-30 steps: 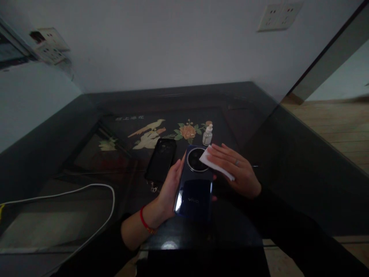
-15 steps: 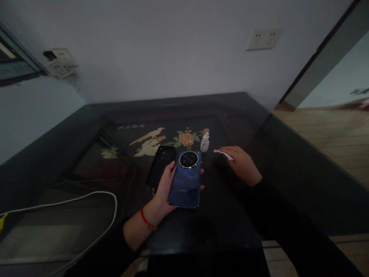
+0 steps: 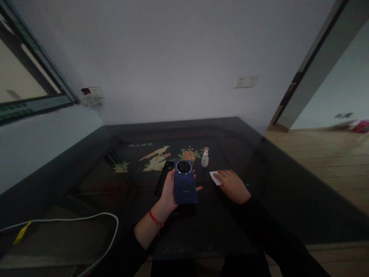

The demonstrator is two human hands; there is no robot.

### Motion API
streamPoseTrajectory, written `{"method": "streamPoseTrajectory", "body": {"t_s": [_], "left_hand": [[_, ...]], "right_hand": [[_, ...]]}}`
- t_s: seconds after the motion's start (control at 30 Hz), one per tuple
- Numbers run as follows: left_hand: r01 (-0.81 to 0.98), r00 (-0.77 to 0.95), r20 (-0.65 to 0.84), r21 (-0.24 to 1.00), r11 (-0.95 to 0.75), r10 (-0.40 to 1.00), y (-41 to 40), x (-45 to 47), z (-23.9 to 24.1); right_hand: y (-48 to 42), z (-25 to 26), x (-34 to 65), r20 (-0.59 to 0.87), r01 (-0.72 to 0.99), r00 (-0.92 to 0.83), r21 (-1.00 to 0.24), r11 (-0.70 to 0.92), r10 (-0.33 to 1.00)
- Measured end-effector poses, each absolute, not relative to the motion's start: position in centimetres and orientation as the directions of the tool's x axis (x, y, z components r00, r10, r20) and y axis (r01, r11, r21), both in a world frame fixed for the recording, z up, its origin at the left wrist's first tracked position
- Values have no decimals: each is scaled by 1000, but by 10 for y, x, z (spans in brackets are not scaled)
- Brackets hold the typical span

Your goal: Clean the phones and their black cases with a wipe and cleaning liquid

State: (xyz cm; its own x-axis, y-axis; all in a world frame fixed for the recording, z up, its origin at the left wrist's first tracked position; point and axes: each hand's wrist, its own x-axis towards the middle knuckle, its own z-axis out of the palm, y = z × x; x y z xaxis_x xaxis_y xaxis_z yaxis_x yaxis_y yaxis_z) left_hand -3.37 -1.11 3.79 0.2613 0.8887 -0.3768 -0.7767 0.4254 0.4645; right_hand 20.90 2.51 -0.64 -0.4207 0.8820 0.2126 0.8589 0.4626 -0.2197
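My left hand [image 3: 167, 194] grips a dark blue phone [image 3: 184, 186] by its edges, back side up, its round camera ring at the far end. A red cord circles that wrist. My right hand [image 3: 233, 186] rests palm down on the dark table [image 3: 273, 192], fingers laid flat over the edge of a small white wipe [image 3: 215, 177]. A small clear bottle [image 3: 205, 158] with a white cap stands just beyond the wipe. A black phone case [image 3: 163, 181] lies on the table behind my left hand, partly hidden by the phone.
The glass tabletop covers an inlaid bird-and-flower picture [image 3: 161, 157]. A white cable [image 3: 86, 221] with a yellow tag loops across the left near side. White wall sockets [image 3: 246, 81] sit above the table. A wooden floor [image 3: 323, 154] opens to the right.
My right hand took the wipe off the phone's camera ring and laid it on the table to the right. The view tilted up and back, showing more wall.
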Motion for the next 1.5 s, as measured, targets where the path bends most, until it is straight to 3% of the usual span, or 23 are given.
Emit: {"method": "streamPoseTrajectory", "body": {"t_s": [0.23, 0.37, 0.43, 0.47, 0.57, 0.67, 0.73, 0.8, 0.9, 1.03, 1.13, 1.27, 1.5], "left_hand": [[-735, 263, -373, 520, 435, 890, -3, -42, 34], [-720, 222, -338, 575, 387, 915, -3, -42, 38], [-720, 179, -290, 613, 325, 940, -7, -39, 41], [-720, 155, -261, 631, 290, 953, -9, -37, 43], [-699, 103, -196, 683, 211, 975, -15, -33, 48], [-603, 157, -154, 767, 218, 976, -12, -39, 52], [-374, 174, -108, 912, 167, 979, -5, -50, 53], [92, 32, -27, 995, 24, 999, 6, -66, 51], [363, -166, -19, 929, 79, 986, 21, -93, 41], [567, -298, -29, 798, 201, 954, 27, -118, 22], [618, -303, -58, 748, 242, 951, 27, -122, 12], [584, -299, -69, 776, 239, 952, 32, -120, 6], [305, -249, -76, 940, 152, 966, 31, -97, 10]], "right_hand": [[24, 27, 199, 300, 723, -369, -501, 475, 879], [14, 46, 148, 231, 544, -454, -693, 473, 861], [8, 48, 121, 101, 335, -477, -897, 287, 873], [6, 47, 110, 78, 309, -475, -918, 250, 876], [6, 39, 92, 179, 270, -382, -917, 295, 907], [14, 28, 96, 313, 223, -215, -907, 359, 925], [20, 23, 104, 295, 118, -175, -941, 318, 939], [24, 19, 112, 201, -31, -211, -980, 199, 957], [26, 10, 121, 71, -175, -268, -984, 24, 961], [24, 0, 123, 3, -221, -280, -973, -61, 960], [21, -1, 121, 13, -229, -294, -972, -58, 956], [17, 4, 120, 61, -202, -290, -979, 1, 955], [15, 10, 122, 106, -191, -255, -980, 57, 961]]}}
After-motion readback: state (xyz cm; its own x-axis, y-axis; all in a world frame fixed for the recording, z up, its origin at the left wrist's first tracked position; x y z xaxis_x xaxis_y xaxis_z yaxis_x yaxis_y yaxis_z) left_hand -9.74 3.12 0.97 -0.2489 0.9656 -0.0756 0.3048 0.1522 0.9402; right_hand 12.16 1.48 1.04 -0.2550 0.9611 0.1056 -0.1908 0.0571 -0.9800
